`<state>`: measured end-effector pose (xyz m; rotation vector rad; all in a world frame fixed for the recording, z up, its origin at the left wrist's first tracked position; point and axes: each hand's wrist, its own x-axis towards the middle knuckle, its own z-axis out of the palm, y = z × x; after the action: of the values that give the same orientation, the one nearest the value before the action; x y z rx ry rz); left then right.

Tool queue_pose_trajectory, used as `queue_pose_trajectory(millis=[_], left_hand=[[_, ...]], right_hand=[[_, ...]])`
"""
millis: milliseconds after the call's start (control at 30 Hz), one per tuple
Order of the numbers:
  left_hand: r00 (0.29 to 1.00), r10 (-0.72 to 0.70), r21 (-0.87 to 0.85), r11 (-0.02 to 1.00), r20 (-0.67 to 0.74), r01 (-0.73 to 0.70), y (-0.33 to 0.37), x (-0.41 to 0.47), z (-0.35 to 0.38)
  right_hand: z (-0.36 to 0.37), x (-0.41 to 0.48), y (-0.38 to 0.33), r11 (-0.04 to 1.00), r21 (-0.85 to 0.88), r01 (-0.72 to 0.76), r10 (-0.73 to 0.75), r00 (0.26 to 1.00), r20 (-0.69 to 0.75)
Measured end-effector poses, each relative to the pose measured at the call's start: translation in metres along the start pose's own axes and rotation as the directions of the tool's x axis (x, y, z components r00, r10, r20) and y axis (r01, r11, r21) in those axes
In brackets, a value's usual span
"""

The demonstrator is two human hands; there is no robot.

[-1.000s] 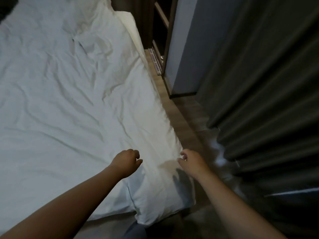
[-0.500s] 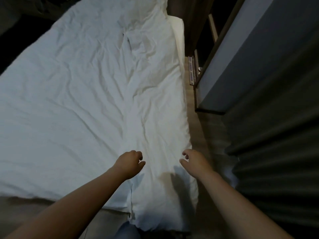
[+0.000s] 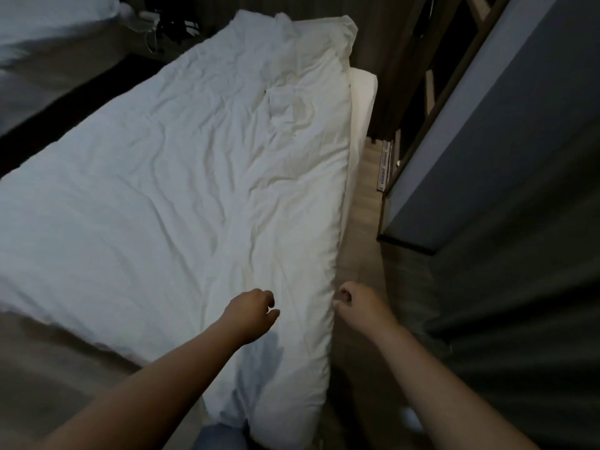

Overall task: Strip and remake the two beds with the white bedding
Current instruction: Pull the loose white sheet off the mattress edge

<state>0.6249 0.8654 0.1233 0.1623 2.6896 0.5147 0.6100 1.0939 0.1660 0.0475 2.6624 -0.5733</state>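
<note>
A wrinkled white duvet (image 3: pixel 181 190) lies spread over the near bed, its foot corner hanging down toward me. My left hand (image 3: pixel 251 311) hovers just above the duvet near that corner, fingers loosely curled with nothing in them. My right hand (image 3: pixel 357 303) is at the duvet's right edge with fingers curled and the thumb tip against the fabric; whether it pinches the edge is unclear. The white mattress corner (image 3: pixel 363 92) shows beyond the duvet at the head end. The second bed (image 3: pixel 48 27), also with white bedding, is at the top left.
A narrow strip of wooden floor (image 3: pixel 365 222) runs along the bed's right side. A grey wall panel (image 3: pixel 470 157) and dark curtains (image 3: pixel 519 319) close it in. A nightstand with cables (image 3: pixel 168 24) stands between the beds.
The view has swung left and up, bringing in the head end and the second bed. Both hands keep the same curled pose near the duvet's foot corner.
</note>
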Motion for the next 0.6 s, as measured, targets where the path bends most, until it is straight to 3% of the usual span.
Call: queue_pose_trajectory(millis=[233,600], left_hand=[[0.996,-0.082,0.0,0.997,-0.032,0.082,0.019,-0.018,0.014],[0.979,-0.184,-0.067,0.982,-0.083,0.179,-0.012,-0.026,0.006]], right_hand=[[-0.007,-0.003,0.026,0.998,-0.027,0.052,-0.05,0.997,0.053],[0.001,0.017,-0.003,0.986,-0.095,0.14,-0.127,0.983,0.13]])
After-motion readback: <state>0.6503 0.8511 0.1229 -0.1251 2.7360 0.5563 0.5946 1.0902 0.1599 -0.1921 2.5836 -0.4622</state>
